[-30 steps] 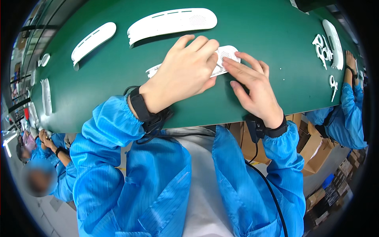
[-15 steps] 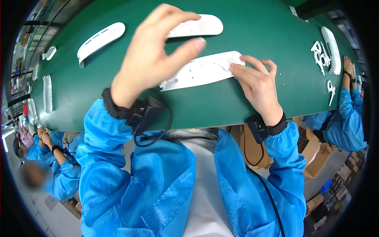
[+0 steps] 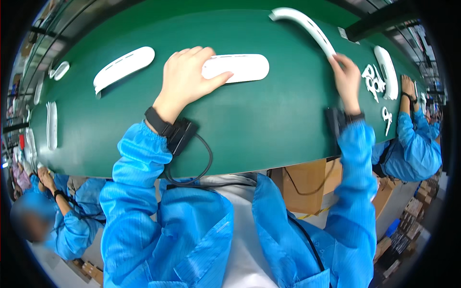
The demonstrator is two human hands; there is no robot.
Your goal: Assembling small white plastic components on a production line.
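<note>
The step seems to be swapping panels: the left hand (image 3: pixel 185 79) grips a white panel (image 3: pixel 247 67) at twelve o'clock, the right hand (image 3: pixel 348 79) pinches a curved panel (image 3: pixel 309 26) at one, likely calling for gentle setting-down.

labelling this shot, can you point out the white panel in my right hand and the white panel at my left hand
Right-hand panel (image 3: pixel 309 26): head view, middle of its curved length.
Left-hand panel (image 3: pixel 246 68): head view, its broad white face.

Left panel (image 3: pixel 126 67), center panel (image 3: pixel 244 67) (part cluster (image 3: pixel 374 82) to right).
</note>
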